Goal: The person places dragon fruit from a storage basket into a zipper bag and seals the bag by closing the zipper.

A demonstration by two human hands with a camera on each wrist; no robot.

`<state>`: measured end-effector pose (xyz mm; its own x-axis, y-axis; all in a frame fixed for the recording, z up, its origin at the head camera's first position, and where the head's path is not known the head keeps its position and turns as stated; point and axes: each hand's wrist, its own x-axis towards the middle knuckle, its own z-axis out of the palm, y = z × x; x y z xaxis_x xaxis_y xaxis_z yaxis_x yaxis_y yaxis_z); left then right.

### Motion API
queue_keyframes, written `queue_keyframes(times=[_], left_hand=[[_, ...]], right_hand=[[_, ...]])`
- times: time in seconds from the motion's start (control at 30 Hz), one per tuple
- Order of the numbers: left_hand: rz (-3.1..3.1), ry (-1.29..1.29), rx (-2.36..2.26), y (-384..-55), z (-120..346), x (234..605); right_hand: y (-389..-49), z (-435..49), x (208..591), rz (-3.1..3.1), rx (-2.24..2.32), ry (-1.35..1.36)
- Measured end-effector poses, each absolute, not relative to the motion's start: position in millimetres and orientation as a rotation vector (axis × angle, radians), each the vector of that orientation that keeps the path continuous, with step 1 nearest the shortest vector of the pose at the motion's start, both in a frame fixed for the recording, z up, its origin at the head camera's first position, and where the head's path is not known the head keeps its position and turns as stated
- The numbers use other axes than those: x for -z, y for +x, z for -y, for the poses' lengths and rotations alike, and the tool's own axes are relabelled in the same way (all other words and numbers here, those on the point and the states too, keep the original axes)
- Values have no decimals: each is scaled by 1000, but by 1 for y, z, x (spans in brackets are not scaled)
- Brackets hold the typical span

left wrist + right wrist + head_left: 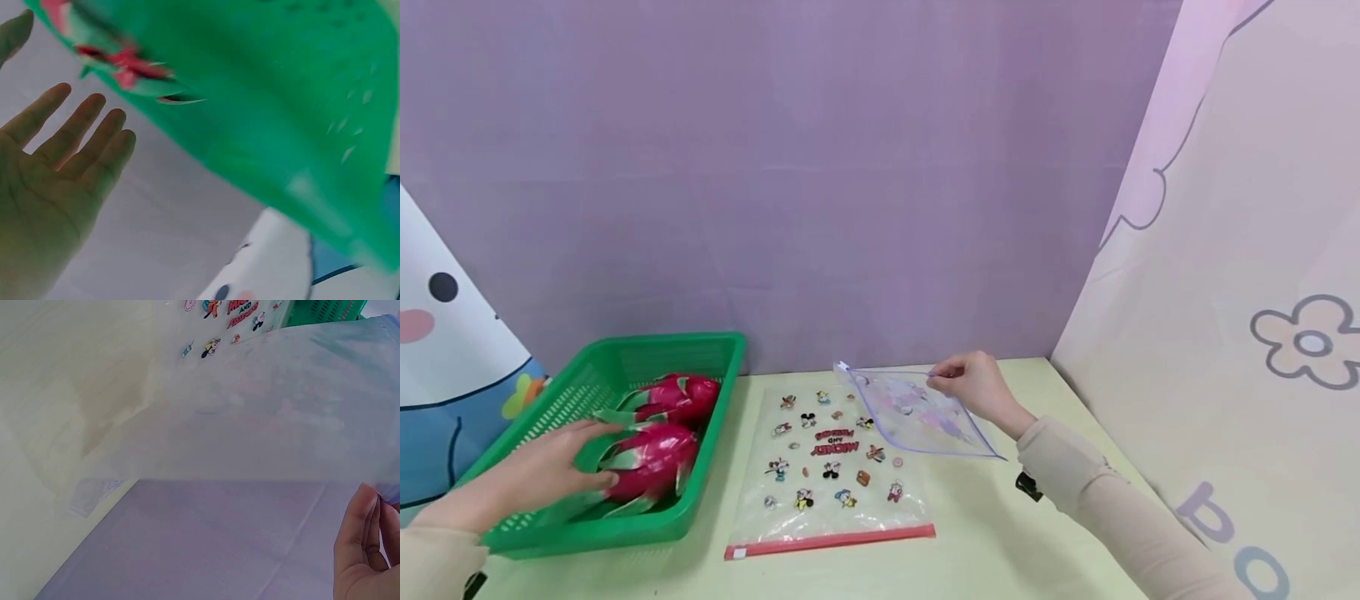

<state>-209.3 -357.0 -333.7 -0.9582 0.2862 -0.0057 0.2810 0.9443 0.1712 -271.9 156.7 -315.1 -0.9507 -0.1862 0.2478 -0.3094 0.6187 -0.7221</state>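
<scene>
Purple-edged bag (913, 412) hangs from the right hand (979, 387)

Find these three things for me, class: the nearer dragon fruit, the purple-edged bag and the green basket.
Nearer dragon fruit (658, 460): head view, its pink skin.
Purple-edged bag (917, 410): head view, its printed face.
Green basket (598, 536): head view, its front wall.

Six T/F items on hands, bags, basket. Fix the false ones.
1. The right hand pinches the purple bag. True.
2. The left hand is by two fruits in the basket. True.
3. The basket stands right of the purple bag. False: it stands left of it.
4. The red-zip bag lies on the table. True.
5. The left hand grips the red-zip bag. False: it is by the fruits.
6. The basket is blue. False: it is green.
</scene>
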Motion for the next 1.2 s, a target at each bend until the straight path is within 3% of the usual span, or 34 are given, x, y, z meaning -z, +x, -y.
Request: queue_keyframes(times=[0.67,1.2], left_hand=[[-3054,419,-484,-225,353,385],[-3116,461,-568,-233,359,398]], right_hand=[[-273,-159,318,2679,-1200,422],[-275,-158,319,2692,-1193,399]])
